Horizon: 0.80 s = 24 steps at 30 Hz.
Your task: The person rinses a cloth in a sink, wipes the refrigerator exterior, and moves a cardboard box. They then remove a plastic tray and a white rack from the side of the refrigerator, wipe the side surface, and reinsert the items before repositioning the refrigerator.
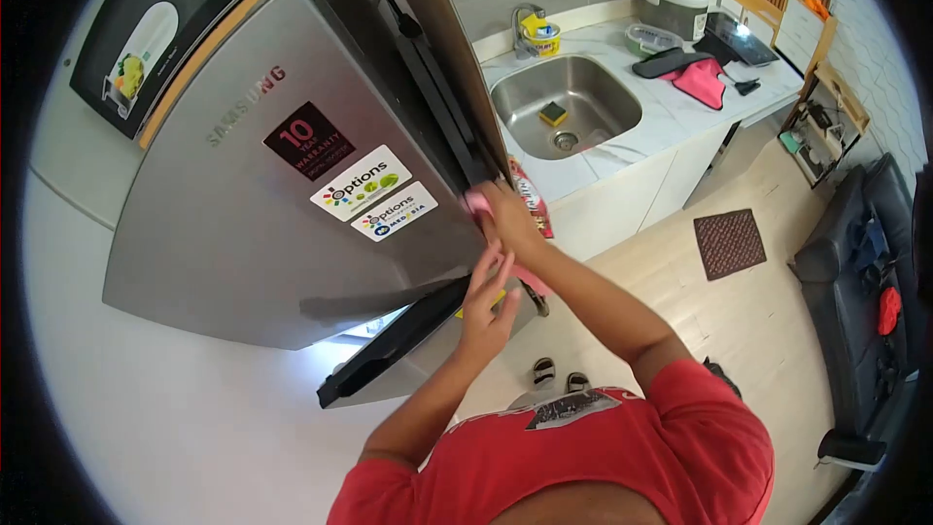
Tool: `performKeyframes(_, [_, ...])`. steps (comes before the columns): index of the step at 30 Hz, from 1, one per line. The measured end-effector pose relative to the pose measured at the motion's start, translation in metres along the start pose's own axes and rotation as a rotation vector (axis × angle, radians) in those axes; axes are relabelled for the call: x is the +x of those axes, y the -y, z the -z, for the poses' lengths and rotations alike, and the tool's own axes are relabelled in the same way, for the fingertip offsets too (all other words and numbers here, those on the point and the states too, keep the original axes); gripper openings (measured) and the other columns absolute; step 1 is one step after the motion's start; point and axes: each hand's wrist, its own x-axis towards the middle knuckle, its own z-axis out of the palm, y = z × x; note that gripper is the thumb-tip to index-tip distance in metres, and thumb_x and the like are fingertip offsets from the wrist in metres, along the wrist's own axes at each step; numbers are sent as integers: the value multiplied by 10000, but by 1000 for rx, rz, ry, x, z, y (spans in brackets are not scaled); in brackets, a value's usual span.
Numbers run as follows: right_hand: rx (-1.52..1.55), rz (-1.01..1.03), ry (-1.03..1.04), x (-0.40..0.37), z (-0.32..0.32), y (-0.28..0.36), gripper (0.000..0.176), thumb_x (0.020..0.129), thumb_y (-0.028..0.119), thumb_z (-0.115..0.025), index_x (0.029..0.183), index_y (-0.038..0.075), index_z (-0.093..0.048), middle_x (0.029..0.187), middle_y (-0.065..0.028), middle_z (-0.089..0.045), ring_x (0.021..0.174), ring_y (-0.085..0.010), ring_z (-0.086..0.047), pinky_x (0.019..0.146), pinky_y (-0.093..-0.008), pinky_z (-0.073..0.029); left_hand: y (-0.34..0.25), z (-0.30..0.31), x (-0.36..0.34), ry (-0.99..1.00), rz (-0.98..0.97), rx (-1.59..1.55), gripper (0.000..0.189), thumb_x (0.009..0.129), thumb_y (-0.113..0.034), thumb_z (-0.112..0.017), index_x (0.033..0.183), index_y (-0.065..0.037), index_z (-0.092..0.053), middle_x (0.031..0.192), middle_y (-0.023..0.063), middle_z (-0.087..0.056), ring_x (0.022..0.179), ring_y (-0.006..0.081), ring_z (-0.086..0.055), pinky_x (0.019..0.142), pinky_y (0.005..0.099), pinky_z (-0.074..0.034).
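A grey refrigerator fills the left side, its upper door closed. Its lower door stands ajar, and light shows through the gap. Pink cloth pokes out from under the fingers of my right hand, which presses it against the refrigerator's right side edge. Just below, my left hand has its fingers stretched out and holds nothing. Its fingertips come close to my right wrist, in front of the lower door.
Right of the refrigerator, a counter holds a steel sink with a sponge inside. A red packet hangs beside the cabinet. On the floor lies a brown mat; a black sofa stands at far right.
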Motion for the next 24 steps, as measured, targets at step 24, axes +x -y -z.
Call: performKeyframes(24, [188, -587, 49, 114, -22, 2, 528, 747, 372, -557, 1049, -59, -508, 1033, -275, -572, 971, -387, -572, 823, -408, -453, -15, 76, -109, -167, 444, -250, 409, 896, -118, -493, 1286, -11, -437, 1086, 133, -593, 1020, 178, -553, 892, 305, -417])
